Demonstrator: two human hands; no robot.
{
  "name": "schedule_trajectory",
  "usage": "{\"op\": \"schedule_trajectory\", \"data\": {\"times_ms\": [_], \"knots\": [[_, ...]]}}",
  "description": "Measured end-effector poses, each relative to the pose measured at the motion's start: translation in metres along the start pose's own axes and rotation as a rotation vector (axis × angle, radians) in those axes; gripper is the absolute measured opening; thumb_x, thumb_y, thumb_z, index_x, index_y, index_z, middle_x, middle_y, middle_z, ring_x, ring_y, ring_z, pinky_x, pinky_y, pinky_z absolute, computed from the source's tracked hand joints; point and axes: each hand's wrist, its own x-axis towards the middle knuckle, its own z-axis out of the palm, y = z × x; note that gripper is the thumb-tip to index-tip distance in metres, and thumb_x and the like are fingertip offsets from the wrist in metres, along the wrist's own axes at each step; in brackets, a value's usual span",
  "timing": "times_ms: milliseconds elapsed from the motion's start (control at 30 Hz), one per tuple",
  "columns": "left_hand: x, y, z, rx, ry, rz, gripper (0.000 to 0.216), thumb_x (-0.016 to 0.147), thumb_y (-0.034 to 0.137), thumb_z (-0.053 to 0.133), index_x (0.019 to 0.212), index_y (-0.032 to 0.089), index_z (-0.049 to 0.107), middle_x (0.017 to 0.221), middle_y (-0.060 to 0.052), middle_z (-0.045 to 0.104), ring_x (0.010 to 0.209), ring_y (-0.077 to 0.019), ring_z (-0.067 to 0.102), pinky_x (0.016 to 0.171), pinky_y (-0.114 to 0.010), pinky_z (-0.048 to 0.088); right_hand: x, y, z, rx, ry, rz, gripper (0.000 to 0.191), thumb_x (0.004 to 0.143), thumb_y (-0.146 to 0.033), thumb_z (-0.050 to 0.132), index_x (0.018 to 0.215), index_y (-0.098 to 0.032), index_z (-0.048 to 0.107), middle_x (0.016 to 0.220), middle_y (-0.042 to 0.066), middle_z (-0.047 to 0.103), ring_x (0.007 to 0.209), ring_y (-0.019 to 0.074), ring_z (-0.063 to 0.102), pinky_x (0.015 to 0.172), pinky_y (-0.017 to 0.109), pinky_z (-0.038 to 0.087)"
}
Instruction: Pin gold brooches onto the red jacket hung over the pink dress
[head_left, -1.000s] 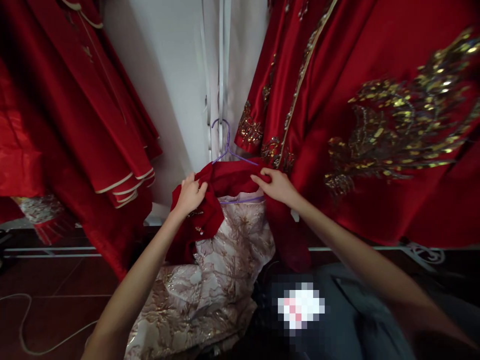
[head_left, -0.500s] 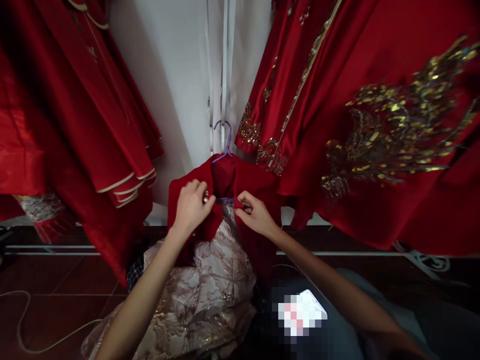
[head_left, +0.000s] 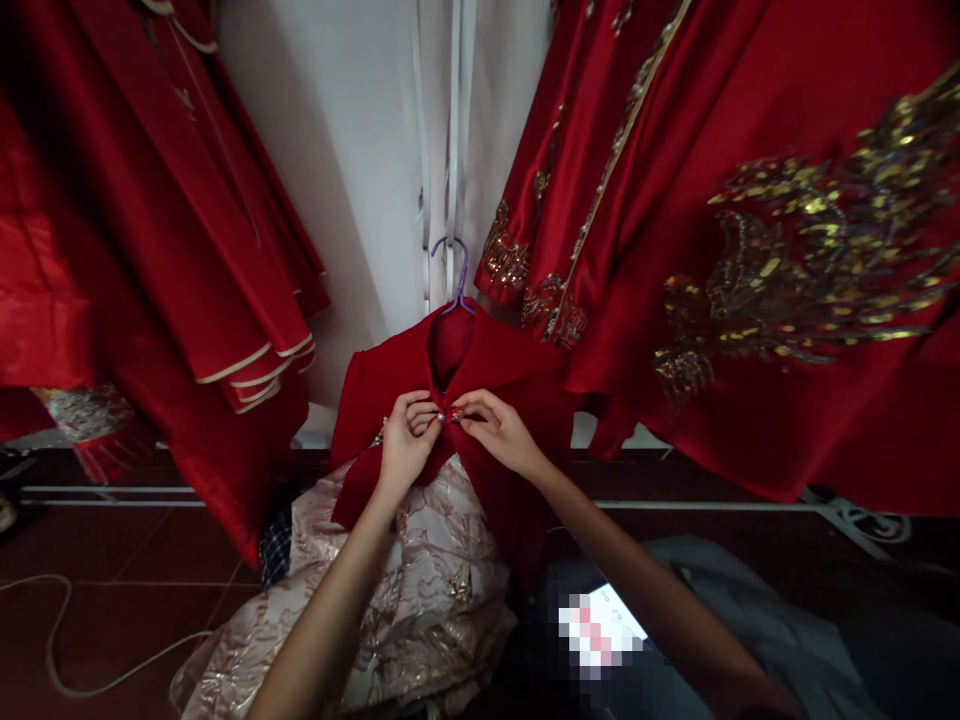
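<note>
A small red jacket (head_left: 517,375) hangs on a purple hanger (head_left: 456,275) over a pale pink and gold brocade dress (head_left: 420,590). My left hand (head_left: 407,440) and my right hand (head_left: 491,428) meet at the jacket's front, just below its neckline. Both hands are closed in a pinch, each on one front edge of the jacket, with a small shiny fastening between the fingertips. The dress spills down toward the floor beneath my arms.
Long red gowns hang at the left (head_left: 150,220) and right, the right gown (head_left: 750,250) heavy with gold embroidery. A white wall (head_left: 352,150) stands behind. A white cord (head_left: 60,640) lies on the dark red floor. A grey garment (head_left: 720,620) lies at lower right.
My hands have come from the jacket's shoulders in to its front middle. The jacket now sits spread on the hanger with its two front edges drawn together.
</note>
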Motion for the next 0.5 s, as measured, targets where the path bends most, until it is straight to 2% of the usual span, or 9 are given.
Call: {"op": "schedule_trajectory", "data": {"times_ms": [67,200,333,500], "knots": [[-0.001,-0.001,0.001,-0.021,0.052,0.000,0.027,0.070,0.025,0.063,0.090,0.019,0.045,0.082,-0.003,0.063,0.076,-0.0109,0.064,0.072,-0.024,0.051,-0.001,0.002,0.002,-0.034,0.035,-0.004,0.022,0.075,-0.030,0.060,0.096,-0.023,0.057,0.097,0.004,0.062,0.088,0.0146,0.059,0.073,0.028,0.052],[-0.003,0.004,-0.001,0.084,0.006,0.048,0.016,0.073,0.028,0.062,0.083,0.018,0.053,0.080,-0.003,0.066,0.076,-0.0130,0.065,0.070,-0.025,0.052,-0.001,-0.003,0.004,-0.144,0.090,-0.061,0.022,0.077,-0.034,0.061,0.095,-0.022,0.061,0.095,0.005,0.064,0.085,0.0150,0.061,0.070,0.027,0.053],[-0.006,0.019,-0.005,0.270,-0.032,0.134,0.011,0.077,0.027,0.058,0.085,0.020,0.060,0.085,-0.003,0.069,0.081,-0.0155,0.066,0.076,-0.029,0.054,-0.002,-0.014,0.003,-0.247,0.119,-0.134,0.019,0.079,-0.034,0.060,0.093,-0.023,0.066,0.093,0.005,0.063,0.081,0.0151,0.062,0.067,0.026,0.055],[-0.010,0.040,-0.004,0.405,-0.124,0.207,0.016,0.078,0.027,0.057,0.092,0.023,0.064,0.091,-0.002,0.070,0.080,-0.0166,0.067,0.078,-0.032,0.055,-0.005,-0.019,0.006,-0.262,0.229,-0.184,0.020,0.079,-0.035,0.060,0.095,-0.027,0.068,0.093,0.004,0.062,0.080,0.0157,0.063,0.065,0.028,0.058]]}}
